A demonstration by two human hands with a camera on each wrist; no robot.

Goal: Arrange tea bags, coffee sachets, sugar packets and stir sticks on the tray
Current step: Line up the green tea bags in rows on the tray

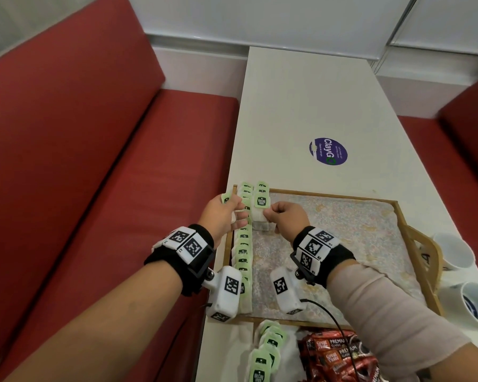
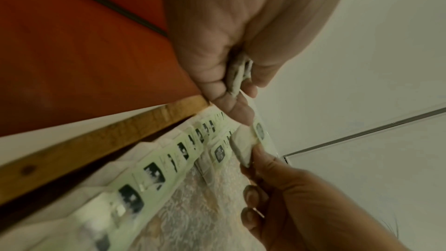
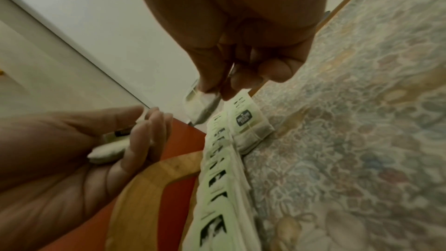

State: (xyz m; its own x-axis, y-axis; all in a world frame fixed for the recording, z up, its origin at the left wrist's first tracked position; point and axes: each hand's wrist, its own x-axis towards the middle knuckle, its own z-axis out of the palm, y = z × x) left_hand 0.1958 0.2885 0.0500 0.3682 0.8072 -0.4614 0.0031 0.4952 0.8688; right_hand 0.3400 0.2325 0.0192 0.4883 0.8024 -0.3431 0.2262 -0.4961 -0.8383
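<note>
Tea bags (image 1: 243, 244) ran overlapped along the tray's (image 1: 403, 216) left rim, tags up, likely to leave room for the rest. Right hand (image 1: 284, 219) pinched one tea bag (image 1: 260, 213) at its near edge, over a second row's far end. Left hand (image 1: 222, 216) pinched spare bags (image 1: 226, 199) just left, probably as feeder stock.

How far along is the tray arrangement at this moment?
Done: one full row of green-tagged tea bags lines the left edge of the wooden tray. In hand: a second row is starting; the right hand pinches a tea bag, and the left hand holds more. Left: loose tea bags and red coffee sachets wait off-tray. Sugar packets and stir sticks aren't visible.
</note>
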